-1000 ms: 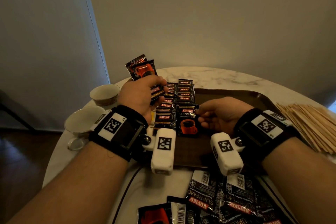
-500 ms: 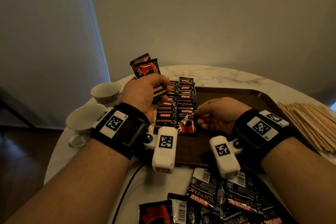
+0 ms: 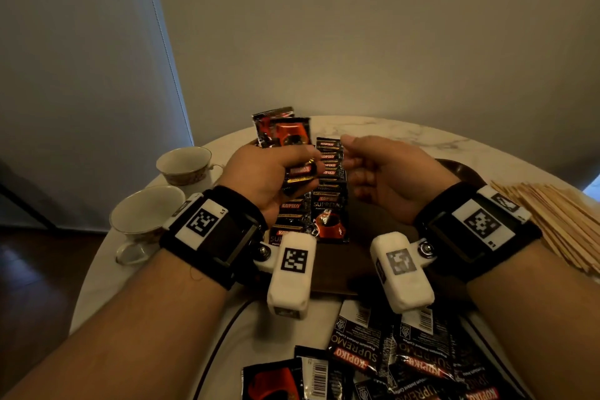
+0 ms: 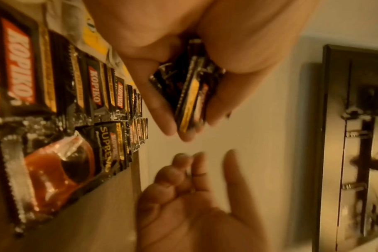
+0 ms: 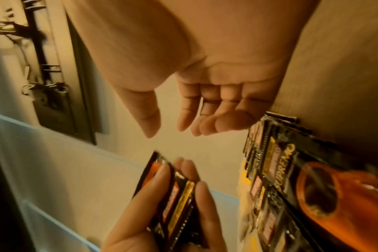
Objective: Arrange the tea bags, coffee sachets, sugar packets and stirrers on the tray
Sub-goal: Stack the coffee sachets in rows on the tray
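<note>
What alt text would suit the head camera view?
The left hand grips a bunch of coffee sachets while the empty right hand reaches toward it, above two sachet rows on a brown tray. Two cups sit left, stirrers right.

Black Kopiko sachets (image 3: 329, 191) overlap in 2 rows on brown tray (image 3: 337, 266).

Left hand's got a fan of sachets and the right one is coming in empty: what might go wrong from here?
1. The left hand grips several black-and-orange coffee sachets loosely fanned; pulling one out with the open right hand may spill the others.
2. The overlapped sachet rows on the brown tray lie directly beneath; a dropped sachet or brushing wrist could disturb them.
</note>
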`<state>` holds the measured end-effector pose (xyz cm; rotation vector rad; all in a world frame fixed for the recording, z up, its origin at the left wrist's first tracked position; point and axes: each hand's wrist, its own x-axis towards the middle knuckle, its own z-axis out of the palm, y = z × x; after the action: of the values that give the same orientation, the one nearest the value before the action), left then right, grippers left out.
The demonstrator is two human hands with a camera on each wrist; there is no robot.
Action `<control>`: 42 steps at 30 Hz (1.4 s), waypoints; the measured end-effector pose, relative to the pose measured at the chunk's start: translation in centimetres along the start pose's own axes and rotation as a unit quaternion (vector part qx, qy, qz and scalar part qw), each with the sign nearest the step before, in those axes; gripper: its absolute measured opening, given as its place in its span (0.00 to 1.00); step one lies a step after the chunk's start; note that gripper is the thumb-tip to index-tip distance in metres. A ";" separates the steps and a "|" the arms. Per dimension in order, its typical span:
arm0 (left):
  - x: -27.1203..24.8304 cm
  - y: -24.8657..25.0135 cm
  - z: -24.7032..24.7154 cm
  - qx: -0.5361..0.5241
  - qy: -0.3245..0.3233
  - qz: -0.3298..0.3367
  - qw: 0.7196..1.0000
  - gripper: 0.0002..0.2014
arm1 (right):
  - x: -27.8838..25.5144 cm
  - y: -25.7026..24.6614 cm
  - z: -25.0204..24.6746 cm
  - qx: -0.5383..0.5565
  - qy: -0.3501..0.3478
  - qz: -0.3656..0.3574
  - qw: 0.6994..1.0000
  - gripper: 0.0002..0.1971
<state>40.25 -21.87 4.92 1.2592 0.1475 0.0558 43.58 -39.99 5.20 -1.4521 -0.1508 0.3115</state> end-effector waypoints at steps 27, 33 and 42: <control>-0.1 -0.4 0.2 0.048 0.009 0.121 0.991 0.20 | -0.5 0.0 1.0 -0.077 -0.013 -0.106 0.991 0.09; -0.6 -0.4 0.6 0.020 -0.073 0.072 0.995 0.38 | -0.4 -0.6 1.0 -0.025 0.043 -0.083 0.995 0.10; -0.5 0.3 0.0 0.025 -0.070 0.025 0.997 0.25 | -0.6 -1.5 -0.7 -0.086 0.047 -0.063 0.993 0.01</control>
<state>39.76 -21.87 5.25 1.3117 -0.0044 0.0066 43.44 -40.96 6.68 -1.6166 -0.1974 0.1290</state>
